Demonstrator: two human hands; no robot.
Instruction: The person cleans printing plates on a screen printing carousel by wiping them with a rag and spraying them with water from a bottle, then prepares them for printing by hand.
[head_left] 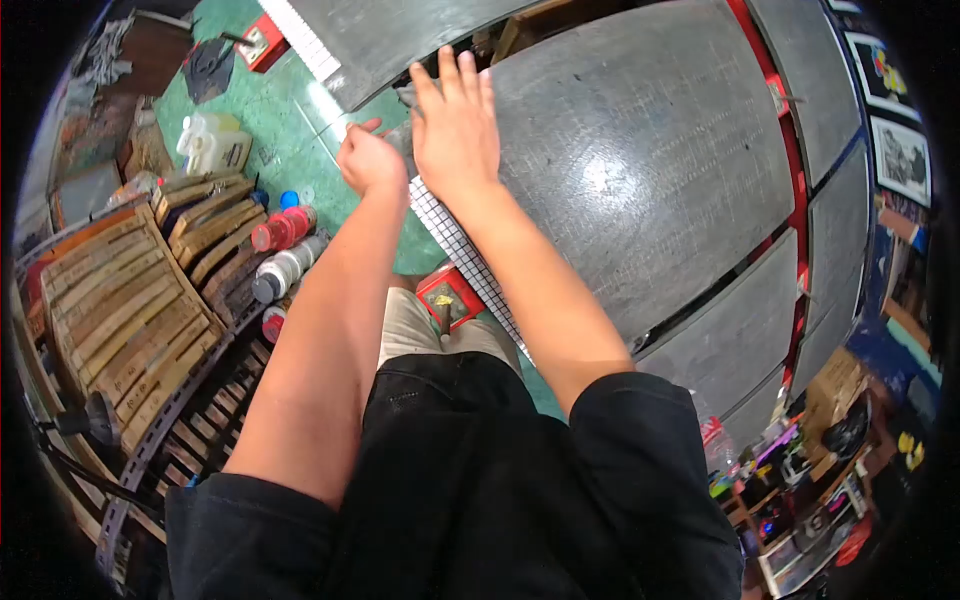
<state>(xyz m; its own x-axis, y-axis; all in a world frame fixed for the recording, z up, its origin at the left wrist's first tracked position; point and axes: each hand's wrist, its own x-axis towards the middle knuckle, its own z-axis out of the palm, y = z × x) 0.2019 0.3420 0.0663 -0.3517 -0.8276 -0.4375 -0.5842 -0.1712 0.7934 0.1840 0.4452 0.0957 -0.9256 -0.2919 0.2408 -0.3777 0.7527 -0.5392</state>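
Observation:
My right hand [457, 135] lies palm down at the near corner of a large dark grey board [640, 170], fingers stretched out and slightly apart. Close beside it on the left, my left hand [373, 162] is curled at the board's end, with most of its fingers hidden. A small piece of grey material [400, 140] shows between the two hands; I cannot tell whether the left fingers hold it. Along the board's near edge, below my right wrist, runs a white gridded strip [465, 255]. Pale chalky marks cover parts of the board.
A second grey board [390, 40] stands beyond a gap. Below me is a red-rimmed box [450, 298] with a metal rod. Wooden frames [135, 310] are stacked at left, near bottles [285, 228] and a white jug [215, 145] on the green floor [270, 120]. Pictures [900, 160] hang at right.

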